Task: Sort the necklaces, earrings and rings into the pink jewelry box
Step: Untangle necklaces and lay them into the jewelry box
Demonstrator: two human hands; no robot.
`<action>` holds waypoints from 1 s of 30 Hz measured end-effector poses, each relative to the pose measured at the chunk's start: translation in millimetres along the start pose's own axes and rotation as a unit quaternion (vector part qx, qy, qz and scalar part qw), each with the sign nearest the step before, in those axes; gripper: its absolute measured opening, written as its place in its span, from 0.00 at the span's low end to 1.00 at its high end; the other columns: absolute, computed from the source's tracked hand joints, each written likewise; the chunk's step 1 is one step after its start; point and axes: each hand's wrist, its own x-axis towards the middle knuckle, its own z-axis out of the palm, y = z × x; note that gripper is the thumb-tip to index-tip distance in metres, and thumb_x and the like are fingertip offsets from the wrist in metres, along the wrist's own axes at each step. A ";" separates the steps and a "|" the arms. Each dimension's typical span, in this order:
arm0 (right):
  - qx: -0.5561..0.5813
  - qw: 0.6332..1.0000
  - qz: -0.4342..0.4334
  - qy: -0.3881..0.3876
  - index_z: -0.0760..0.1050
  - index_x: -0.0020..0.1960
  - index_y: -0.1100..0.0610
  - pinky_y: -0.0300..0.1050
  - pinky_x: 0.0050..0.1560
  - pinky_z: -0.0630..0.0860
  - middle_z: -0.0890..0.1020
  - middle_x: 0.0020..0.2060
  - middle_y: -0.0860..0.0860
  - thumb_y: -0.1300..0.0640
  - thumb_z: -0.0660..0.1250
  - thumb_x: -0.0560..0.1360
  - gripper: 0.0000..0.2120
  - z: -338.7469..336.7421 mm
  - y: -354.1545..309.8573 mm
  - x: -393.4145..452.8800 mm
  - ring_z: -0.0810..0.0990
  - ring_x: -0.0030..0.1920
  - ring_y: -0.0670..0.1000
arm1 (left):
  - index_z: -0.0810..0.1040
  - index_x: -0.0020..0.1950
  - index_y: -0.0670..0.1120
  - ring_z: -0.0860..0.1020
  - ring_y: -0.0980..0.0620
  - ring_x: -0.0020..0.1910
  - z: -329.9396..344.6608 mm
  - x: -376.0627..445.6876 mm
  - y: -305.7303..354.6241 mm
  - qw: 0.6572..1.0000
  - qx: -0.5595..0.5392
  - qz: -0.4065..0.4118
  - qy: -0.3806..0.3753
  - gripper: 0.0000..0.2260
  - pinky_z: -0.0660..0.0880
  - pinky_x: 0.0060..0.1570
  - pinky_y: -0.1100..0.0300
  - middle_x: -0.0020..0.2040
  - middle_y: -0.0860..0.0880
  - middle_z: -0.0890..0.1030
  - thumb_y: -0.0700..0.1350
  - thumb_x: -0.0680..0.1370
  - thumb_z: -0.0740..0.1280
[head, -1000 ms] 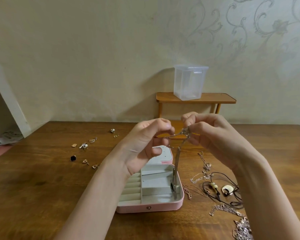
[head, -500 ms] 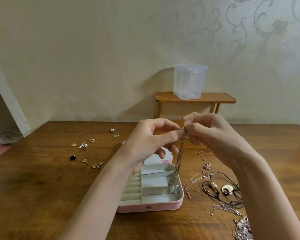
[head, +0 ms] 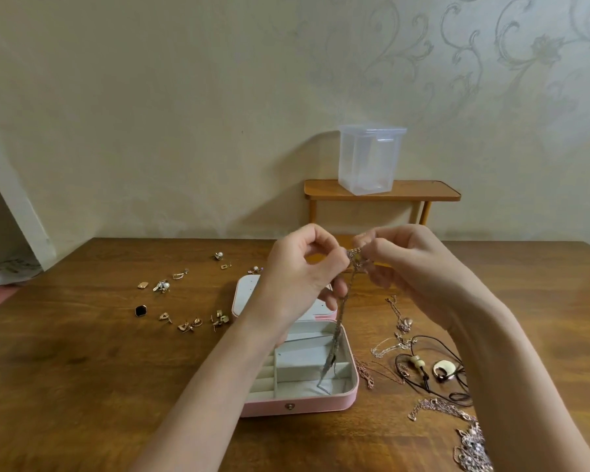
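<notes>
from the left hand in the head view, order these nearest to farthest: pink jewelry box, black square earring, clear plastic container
From the left hand:
1. Pink jewelry box: directly below the hand, open on the table.
2. Black square earring: off to the left on the table.
3. Clear plastic container: on the small shelf against the wall, behind and to the right.

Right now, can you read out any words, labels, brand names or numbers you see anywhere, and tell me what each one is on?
None: no readable text shows anywhere.
pink jewelry box: only a small metal clasp on the front, no lettering.
clear plastic container: no label visible.
wall: a floral scroll pattern, no writing.
papers at the far left edge: blurred, cannot tell if printed.
necklace held by both hands: no tag visible.
</notes>
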 end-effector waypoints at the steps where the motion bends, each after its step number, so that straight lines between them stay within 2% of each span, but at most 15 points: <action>1: -0.002 1.000 0.002 0.013 0.72 0.40 0.75 0.34 0.29 0.66 0.71 0.30 0.57 0.65 0.63 0.74 0.11 0.7 -0.2 0.5 0.67 0.30 0.49 | 0.71 0.38 0.41 0.74 0.55 0.24 -0.1 -0.1 0.6 1.000 -0.006 0.006 0.005 0.07 0.67 0.20 0.66 0.30 0.49 0.75 0.36 0.76 0.64; 5: -0.002 1.000 0.005 0.006 0.75 0.34 0.64 0.34 0.31 0.72 0.75 0.26 0.52 0.69 0.64 0.72 0.08 5.2 -6.4 -1.4 0.72 0.27 0.47 | 0.70 0.38 0.40 0.72 0.54 0.24 0.2 1.3 -1.0 0.998 -0.031 0.014 0.046 0.07 0.66 0.20 0.66 0.27 0.48 0.76 0.34 0.76 0.63; 9: -0.003 1.000 0.011 -0.010 0.76 0.35 0.63 0.36 0.35 0.77 0.79 0.29 0.54 0.70 0.66 0.71 0.07 8.2 -8.0 -1.9 0.78 0.30 0.48 | 0.70 0.37 0.41 0.68 0.54 0.24 4.2 0.4 -4.0 0.996 -0.041 0.023 0.078 0.08 0.64 0.21 0.66 0.25 0.48 0.73 0.33 0.74 0.64; 13: 0.021 1.000 0.015 0.010 0.76 0.35 0.63 0.38 0.42 0.80 0.81 0.33 0.56 0.69 0.67 0.70 0.06 6.6 -8.0 -1.8 0.82 0.35 0.49 | 0.69 0.40 0.42 0.65 0.58 0.23 6.6 -1.1 -3.8 0.995 -0.087 -0.011 0.050 0.09 0.61 0.20 0.68 0.30 0.49 0.74 0.30 0.73 0.64; 16: 0.038 0.998 0.008 0.050 0.75 0.35 0.62 0.36 0.37 0.79 0.81 0.32 0.55 0.70 0.67 0.70 0.08 4.6 -7.6 -1.6 0.81 0.33 0.48 | 0.69 0.43 0.44 0.63 0.59 0.23 5.5 -1.8 -2.0 0.994 -0.107 -0.039 0.003 0.10 0.58 0.19 0.69 0.36 0.49 0.74 0.30 0.74 0.62; 19: 0.062 0.995 0.014 0.071 0.74 0.34 0.62 0.33 0.30 0.75 0.78 0.28 0.53 0.72 0.64 0.71 0.10 0.5 -8.5 -2.2 0.77 0.28 0.45 | 0.70 0.43 0.43 0.62 0.58 0.24 1.1 -0.6 -0.6 0.992 -0.116 -0.053 -0.016 0.07 0.57 0.19 0.70 0.37 0.47 0.70 0.32 0.76 0.60; 24: 0.078 0.994 0.026 0.069 0.73 0.34 0.62 0.33 0.29 0.75 0.77 0.31 0.57 0.72 0.64 0.72 0.11 2.1 -7.5 -1.3 0.76 0.28 0.47 | 0.78 0.43 0.42 0.63 0.60 0.23 -1.7 2.4 -6.5 0.994 -0.044 -0.089 -0.048 0.02 0.60 0.21 0.71 0.29 0.55 0.72 0.41 0.74 0.68; 27: 0.059 0.997 0.014 0.047 0.75 0.35 0.61 0.34 0.33 0.76 0.79 0.31 0.56 0.71 0.65 0.71 0.09 2.6 -9.5 -1.6 0.78 0.30 0.47 | 0.80 0.40 0.45 0.65 0.60 0.24 -1.2 3.3 -8.7 0.997 -0.017 -0.076 -0.010 0.02 0.60 0.21 0.72 0.29 0.54 0.73 0.42 0.72 0.70; 30: 0.021 0.999 0.018 0.032 0.76 0.35 0.61 0.36 0.35 0.76 0.78 0.29 0.53 0.70 0.66 0.71 0.08 5.0 -10.4 -2.0 0.76 0.31 0.47 | 0.78 0.37 0.47 0.66 0.60 0.24 -1.8 4.2 -7.3 0.994 -0.074 -0.080 0.026 0.05 0.58 0.19 0.71 0.29 0.55 0.74 0.40 0.73 0.69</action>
